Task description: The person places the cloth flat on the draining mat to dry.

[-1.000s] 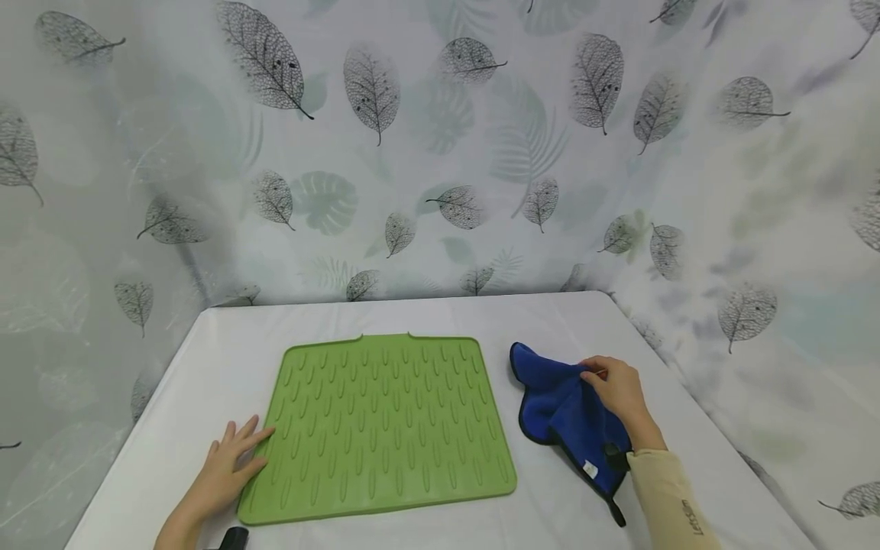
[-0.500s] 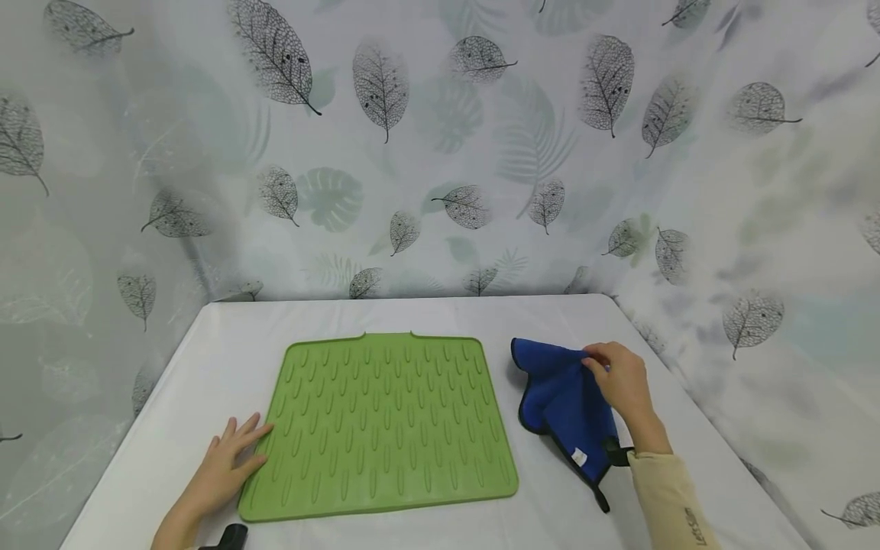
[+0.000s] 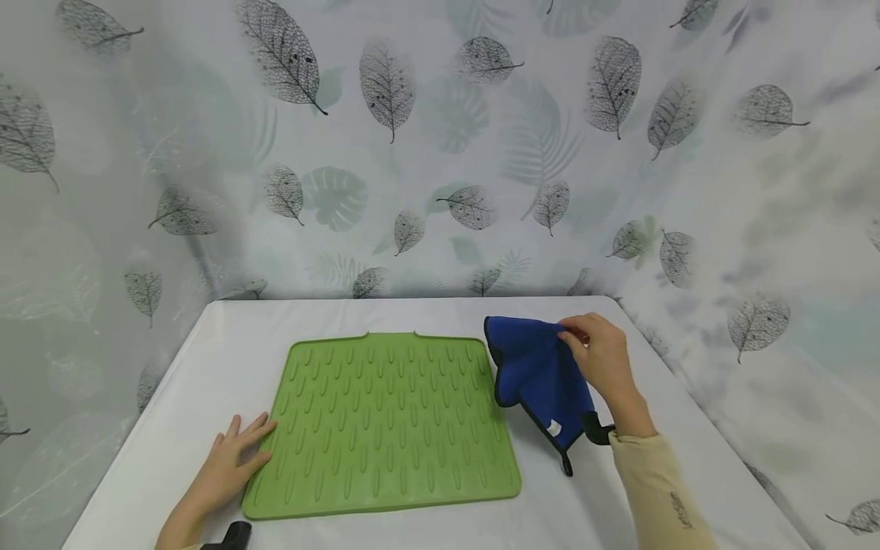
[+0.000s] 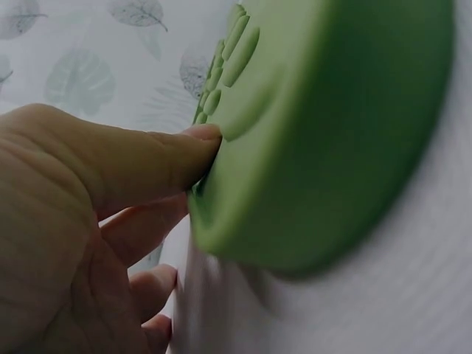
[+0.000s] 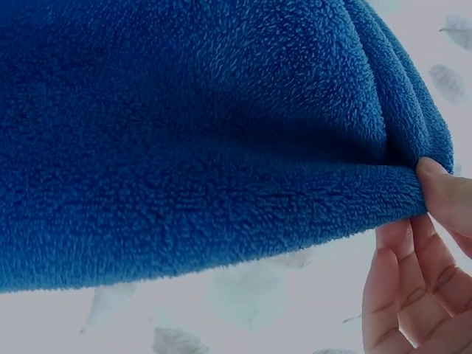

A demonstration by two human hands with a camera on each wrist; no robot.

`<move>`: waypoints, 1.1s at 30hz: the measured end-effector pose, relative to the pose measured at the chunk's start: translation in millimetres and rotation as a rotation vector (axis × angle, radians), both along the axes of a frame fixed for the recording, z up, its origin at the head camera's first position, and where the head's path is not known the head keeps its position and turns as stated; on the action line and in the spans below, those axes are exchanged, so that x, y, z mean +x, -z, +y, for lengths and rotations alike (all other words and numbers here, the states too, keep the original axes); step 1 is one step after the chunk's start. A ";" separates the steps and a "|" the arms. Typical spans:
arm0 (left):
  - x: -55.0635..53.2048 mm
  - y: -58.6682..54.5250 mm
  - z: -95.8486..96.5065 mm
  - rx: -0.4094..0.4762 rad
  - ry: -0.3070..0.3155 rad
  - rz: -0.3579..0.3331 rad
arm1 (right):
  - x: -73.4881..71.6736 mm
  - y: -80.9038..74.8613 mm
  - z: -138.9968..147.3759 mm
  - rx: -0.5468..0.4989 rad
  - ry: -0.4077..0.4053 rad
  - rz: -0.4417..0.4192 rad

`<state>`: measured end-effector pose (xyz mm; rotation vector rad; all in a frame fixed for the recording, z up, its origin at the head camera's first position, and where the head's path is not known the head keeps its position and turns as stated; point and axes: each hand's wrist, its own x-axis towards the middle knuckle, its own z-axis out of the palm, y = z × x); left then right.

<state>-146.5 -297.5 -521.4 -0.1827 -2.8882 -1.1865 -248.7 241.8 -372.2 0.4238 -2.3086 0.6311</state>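
Observation:
A blue terry towel [image 3: 539,374] with black edging, a white label and a small black hanging loop droops from my right hand [image 3: 603,355]. Thumb and fingers pinch it in a bunched fold, plain in the right wrist view. Its left edge overlaps the right side of a green ridged drying mat [image 3: 388,428]. My left hand [image 3: 223,470] rests at the mat's left edge with fingers spread and fairly straight. In the left wrist view the thumb touches the top of the mat's raised rim [image 4: 273,177], the other fingers lying lower beside it.
A white-covered table [image 3: 237,344] bears the mat. Leaf-printed curtains [image 3: 426,153] stand behind it and along both sides. White tabletop shows right of the towel and left of the mat.
My right hand has lifted the towel and carried it leftward to the mat's right edge, so more of it hangs up off the table. My left hand stays at the mat.

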 end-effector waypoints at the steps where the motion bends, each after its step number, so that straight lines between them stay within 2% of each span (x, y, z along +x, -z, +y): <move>1: 0.0 0.3 -0.2 0.000 0.001 0.007 | -1.5 -2.4 -5.0 -0.006 -0.010 0.001; 8: -0.7 0.2 0.4 0.002 -0.002 0.012 | -9.7 -15.7 -41.1 -0.042 -0.074 0.000; 16: 0.4 0.9 1.0 -0.009 -0.009 0.043 | -14.8 -24.9 -82.6 -0.051 -0.160 -0.041; 26: -3.0 2.7 0.4 -0.017 -0.013 0.010 | -17.9 -22.0 -132.1 0.010 -0.274 -0.033; 33: -2.0 1.2 1.3 -0.015 -0.021 0.015 | -18.4 -15.6 -167.7 0.060 -0.328 -0.057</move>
